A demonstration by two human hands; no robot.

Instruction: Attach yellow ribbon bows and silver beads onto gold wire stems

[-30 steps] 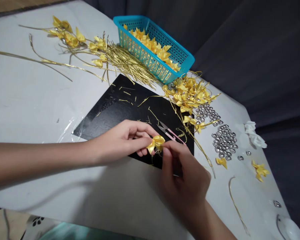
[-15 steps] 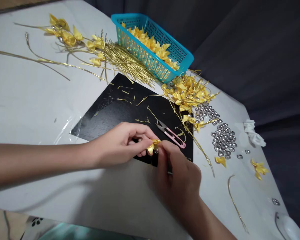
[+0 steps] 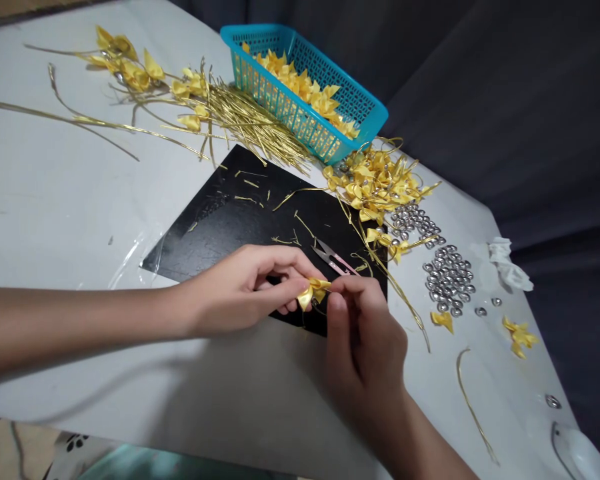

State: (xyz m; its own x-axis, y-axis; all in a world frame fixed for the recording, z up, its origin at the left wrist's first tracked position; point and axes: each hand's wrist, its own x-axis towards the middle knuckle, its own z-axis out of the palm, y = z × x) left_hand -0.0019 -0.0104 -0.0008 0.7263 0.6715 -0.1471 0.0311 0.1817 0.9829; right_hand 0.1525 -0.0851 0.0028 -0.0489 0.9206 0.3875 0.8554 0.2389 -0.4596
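My left hand [image 3: 260, 283] pinches a small yellow satin ribbon flower [image 3: 307, 295] between thumb and fingers, over the near edge of a black board [image 3: 205, 233]. Just to the flower's right, my right hand [image 3: 367, 333] has thumb and forefinger closed at its edge. A thin strand seems to run to those fingertips, too fine to make out. Behind the right hand lie thread snips [image 3: 333, 257] with pink handles, partly covered by the fingers. Short gold cord scraps [image 3: 250, 184] are scattered on the board.
A blue basket [image 3: 305, 127] of yellow ribbon flowers stands at the back, beside a bundle of gold cords [image 3: 255, 127]. Right of the board are a heap of finished-looking flowers [image 3: 380, 180] and silver beads [image 3: 449, 280]. A crumpled white piece [image 3: 507, 263] lies near the far edge.
My right hand has moved a little to the right, away from the flower, and now covers the snips' handles. My left hand stays nearly still, and more of the flower shows.
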